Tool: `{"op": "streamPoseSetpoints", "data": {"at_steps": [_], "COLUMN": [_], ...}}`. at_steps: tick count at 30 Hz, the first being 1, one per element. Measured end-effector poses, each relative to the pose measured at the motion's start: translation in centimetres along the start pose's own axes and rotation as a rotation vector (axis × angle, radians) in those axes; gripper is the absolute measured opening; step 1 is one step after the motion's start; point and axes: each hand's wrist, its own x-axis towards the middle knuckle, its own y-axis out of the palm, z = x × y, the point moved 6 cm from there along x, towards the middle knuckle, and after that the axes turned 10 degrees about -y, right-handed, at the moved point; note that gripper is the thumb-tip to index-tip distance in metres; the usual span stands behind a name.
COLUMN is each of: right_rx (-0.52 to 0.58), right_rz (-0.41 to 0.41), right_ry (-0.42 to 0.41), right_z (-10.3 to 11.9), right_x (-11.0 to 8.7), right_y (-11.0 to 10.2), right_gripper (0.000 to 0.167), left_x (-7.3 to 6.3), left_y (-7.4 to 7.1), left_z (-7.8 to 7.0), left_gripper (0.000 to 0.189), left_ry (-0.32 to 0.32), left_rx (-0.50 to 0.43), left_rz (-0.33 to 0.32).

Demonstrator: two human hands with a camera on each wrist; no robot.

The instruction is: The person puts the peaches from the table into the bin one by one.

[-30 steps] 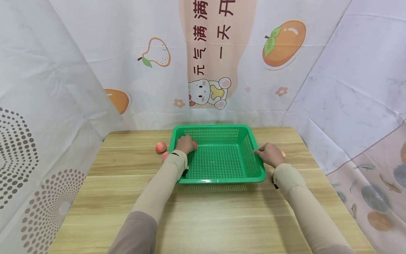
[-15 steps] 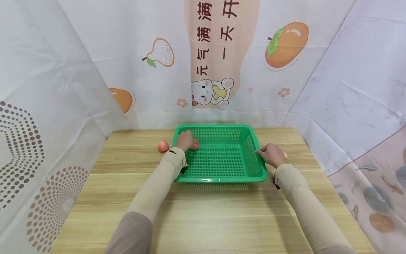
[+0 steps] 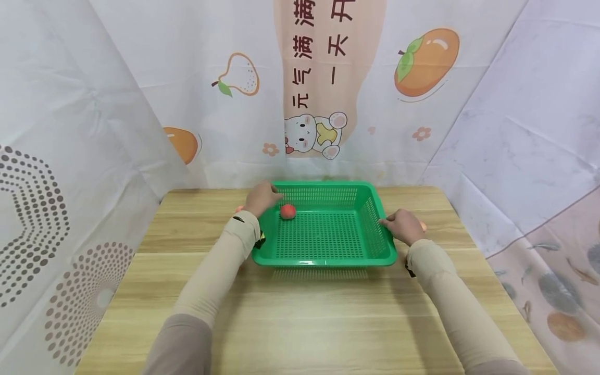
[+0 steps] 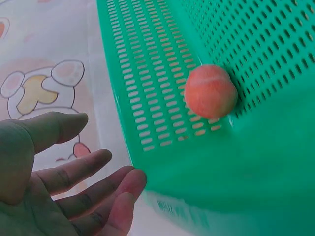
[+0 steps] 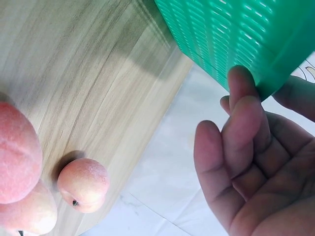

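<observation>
A green perforated plastic basket (image 3: 323,263) sits at the back of the wooden table. One peach (image 3: 288,211) lies inside it, near the back left corner. My left hand (image 3: 261,199) is over the basket's left rim with nothing held. Its fingers are spread and loosely bent in the left wrist view, with a fingertip (image 4: 138,179) right at the rim. At the opposite end, my right hand (image 3: 404,226) pinches the basket's right rim between thumb and fingers. From the right wrist, that basket wall (image 5: 231,34) looks tilted above the table.
Outside the basket on the right, a pale peach (image 5: 83,184) rests on the table beside a redder peach (image 5: 17,152) and another peach (image 5: 29,211). Part of a peach (image 3: 239,209) shows left of my left hand. A printed curtain (image 3: 225,120) hangs behind the table.
My left hand has let go of the peach inside the basket and moved left, up to the rim. My right hand keeps its hold on the right rim.
</observation>
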Motion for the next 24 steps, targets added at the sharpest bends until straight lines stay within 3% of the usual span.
{"op": "streamPoseSetpoints", "data": {"at_steps": [10,24], "right_rx": [0.029,0.034], "right_rz": [-0.050,-0.067], "right_ry": [-0.032,-0.065], "right_z": [0.1,-0.1], "right_x": [-0.2,-0.5], "right_y": [0.4,0.2], "right_gripper": [0.047,0.046], "left_x": [-0.1,0.1], "left_y": [-1.7,-3.2], "left_z": [2.6,5.5], "left_gripper": [0.037,0.039], "left_ry": [-0.084,-0.081], "left_rx": [-0.103,-0.132], "left_rz": [-0.078,-0.152]}}
